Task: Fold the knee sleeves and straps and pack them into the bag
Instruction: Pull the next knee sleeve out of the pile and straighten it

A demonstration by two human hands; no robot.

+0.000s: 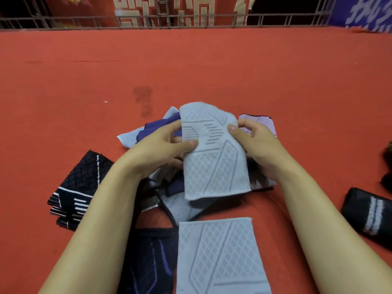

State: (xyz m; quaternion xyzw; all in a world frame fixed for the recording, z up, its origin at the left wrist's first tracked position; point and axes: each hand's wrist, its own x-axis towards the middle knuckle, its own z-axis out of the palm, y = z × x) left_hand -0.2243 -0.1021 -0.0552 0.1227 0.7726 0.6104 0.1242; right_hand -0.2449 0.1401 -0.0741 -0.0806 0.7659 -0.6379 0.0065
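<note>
A light grey knee sleeve [214,166] with a diamond pattern is held up above a pile of sleeves. My left hand [161,145] pinches its left edge and my right hand [254,141] pinches its upper right edge. A second grey sleeve [220,255] lies flat near me. Under my hands is a heap of purple, white and pink sleeves [152,128]. A stack of black sleeves with white stripes [78,187] lies to the left. A dark sleeve with purple lines [148,262] lies beside the flat grey one. I cannot make out a bag.
Everything rests on a red cloth surface [191,66]. A folded black sleeve with white stripes [369,215] lies at the right. A dark object [387,166] shows at the right edge. A metal railing [191,20] and banners line the far side.
</note>
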